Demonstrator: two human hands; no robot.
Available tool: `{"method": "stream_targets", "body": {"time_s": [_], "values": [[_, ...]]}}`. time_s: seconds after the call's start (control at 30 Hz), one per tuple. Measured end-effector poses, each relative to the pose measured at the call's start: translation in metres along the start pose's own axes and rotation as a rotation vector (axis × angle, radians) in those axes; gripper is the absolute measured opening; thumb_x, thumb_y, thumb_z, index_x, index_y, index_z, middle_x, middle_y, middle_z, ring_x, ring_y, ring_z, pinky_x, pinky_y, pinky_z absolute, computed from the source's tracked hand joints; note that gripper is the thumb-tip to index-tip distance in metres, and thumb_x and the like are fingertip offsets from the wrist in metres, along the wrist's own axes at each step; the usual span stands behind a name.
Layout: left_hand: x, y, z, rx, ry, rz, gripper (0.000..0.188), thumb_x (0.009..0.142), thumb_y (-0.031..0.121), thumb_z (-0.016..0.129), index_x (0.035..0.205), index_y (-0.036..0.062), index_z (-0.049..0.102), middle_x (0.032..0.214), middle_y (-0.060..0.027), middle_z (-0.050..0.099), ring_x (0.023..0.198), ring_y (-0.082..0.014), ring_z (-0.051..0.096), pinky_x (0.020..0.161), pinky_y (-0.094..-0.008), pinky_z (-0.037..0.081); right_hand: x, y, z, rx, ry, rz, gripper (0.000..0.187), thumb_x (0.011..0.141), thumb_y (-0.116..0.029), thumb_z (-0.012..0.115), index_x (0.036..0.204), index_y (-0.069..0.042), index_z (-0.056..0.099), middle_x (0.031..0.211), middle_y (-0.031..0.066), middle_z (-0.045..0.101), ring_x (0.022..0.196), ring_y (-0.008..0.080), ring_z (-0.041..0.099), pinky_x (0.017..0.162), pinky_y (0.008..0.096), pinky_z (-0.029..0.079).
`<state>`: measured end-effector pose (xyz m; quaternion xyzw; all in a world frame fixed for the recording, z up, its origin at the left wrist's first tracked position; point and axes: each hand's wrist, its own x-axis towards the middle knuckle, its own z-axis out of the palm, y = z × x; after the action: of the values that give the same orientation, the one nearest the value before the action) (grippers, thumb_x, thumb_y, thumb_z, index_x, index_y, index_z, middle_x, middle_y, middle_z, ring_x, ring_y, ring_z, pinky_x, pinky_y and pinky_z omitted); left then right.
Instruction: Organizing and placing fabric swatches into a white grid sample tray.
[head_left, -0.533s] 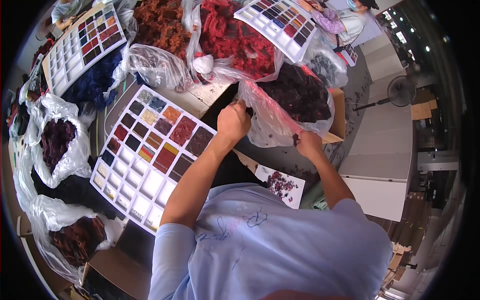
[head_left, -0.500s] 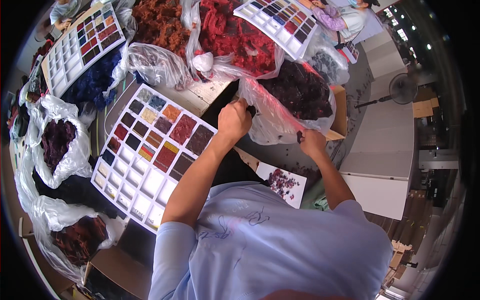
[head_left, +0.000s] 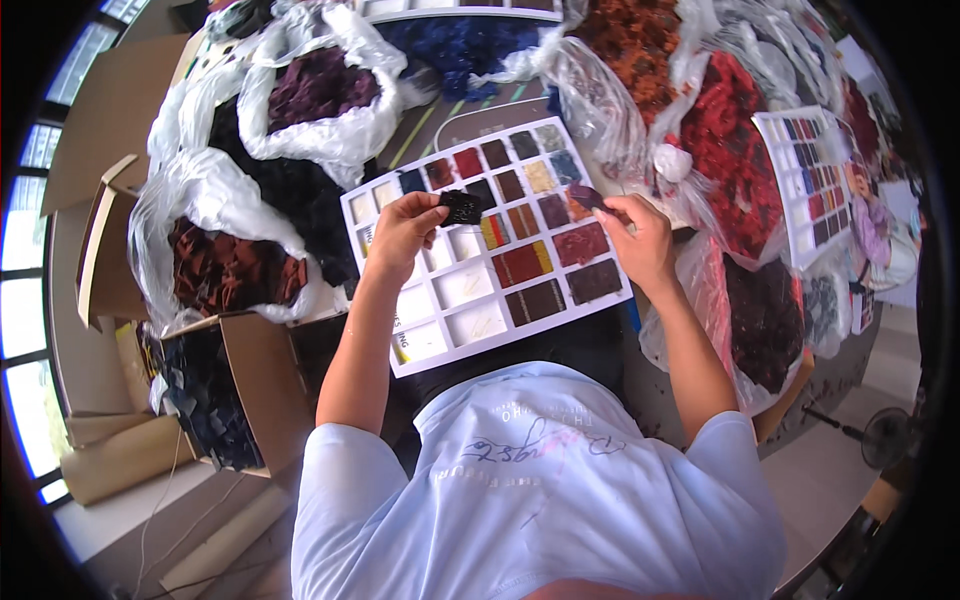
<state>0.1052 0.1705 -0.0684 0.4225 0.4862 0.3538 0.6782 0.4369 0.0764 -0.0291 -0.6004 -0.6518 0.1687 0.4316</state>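
Swatch tray (head_left: 465, 285) is where it's at now, folks: our 2 hands were at the clear bag of dark maroon scraps (head_left: 765, 325) a moment ago, and they've since swung over to the tray, which lies right in front of our body. That puts the handling above the cells instead of at the bag, which sits off to the right of the tray. Our left hand (head_left: 400, 235) has a black piece (head_left: 460, 207) pinched above the tray's left half, and our right hand (head_left: 645, 240) pinches a dark purple scrap (head_left: 586, 198) near its far right corner. Can't really tell if either piece touches the tray. Its right side is mostly filled with coloured swatches, while several near-left cells show white. Box of black scraps (head_left: 205, 400) stands left of the tray.
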Motion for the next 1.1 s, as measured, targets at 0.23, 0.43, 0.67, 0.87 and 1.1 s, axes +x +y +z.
{"method": "stream_targets", "body": {"time_s": [0.23,0.43,0.67,0.87,1.1], "values": [[-0.008,0.015,-0.071,0.366,0.046,-0.047,0.012,0.087,0.004,0.07,0.098,-0.0004,0.07,0.073,0.0001,0.064,0.058,-0.0063,0.052,0.05,-0.0221,0.04,0.046,-0.025,0.121,-0.077,-0.155,-0.587,0.007,0.079,-0.003,0.067,0.081,-0.006,0.061,0.074,0.0086,0.057,0.071,0.0288,0.063,0.065,0.0405,0.051],[0.042,0.009,-0.049,0.794,-0.105,0.019,0.02,0.078,0.008,0.073,0.098,0.0038,0.074,0.082,-0.0101,0.073,0.073,-0.0201,0.068,0.068,-0.0335,0.053,0.043,-0.004,0.148,-0.252,-0.377,-0.683,0.004,0.077,-0.003,0.059,0.076,-0.005,0.057,0.077,0.0086,0.053,0.076,0.0276,0.06,0.068,0.0401,0.051],[0.055,-0.003,-0.031,1.211,-0.157,0.39,0.018,0.078,0.006,0.068,0.095,0.0038,0.073,0.087,-0.0166,0.07,0.083,-0.0356,0.068,0.076,-0.0422,0.053,0.056,-0.009,0.155,-0.162,-0.471,-0.668,0.005,0.075,-0.004,0.064,0.08,-0.004,0.065,0.09,0.0101,0.061,0.094,0.0306,0.06,0.084,0.0443,0.049],[0.014,-0.013,-0.023,1.23,-0.073,0.58,0.017,0.081,0.008,0.068,0.097,0.0051,0.073,0.093,-0.0134,0.067,0.09,-0.0352,0.062,0.083,-0.0429,0.05,0.066,-0.004,0.164,-0.114,-0.601,-0.509,0.009,0.079,-0.005,0.068,0.087,-0.006,0.069,0.096,0.0079,0.062,0.097,0.0295,0.058,0.087,0.0421,0.046],[0.008,-0.007,-0.02,1.304,-0.058,0.643,0.017,0.076,0.01,0.075,0.092,0.0064,0.072,0.094,-0.009,0.067,0.086,-0.0323,0.058,0.081,-0.0417,0.047,0.069,-0.002,0.165,-0.146,-0.644,-0.633,0.012,0.078,-0.013,0.07,0.089,-0.016,0.073,0.092,0.004,0.055,0.095,0.024,0.055,0.08,0.0385,0.043]]}}
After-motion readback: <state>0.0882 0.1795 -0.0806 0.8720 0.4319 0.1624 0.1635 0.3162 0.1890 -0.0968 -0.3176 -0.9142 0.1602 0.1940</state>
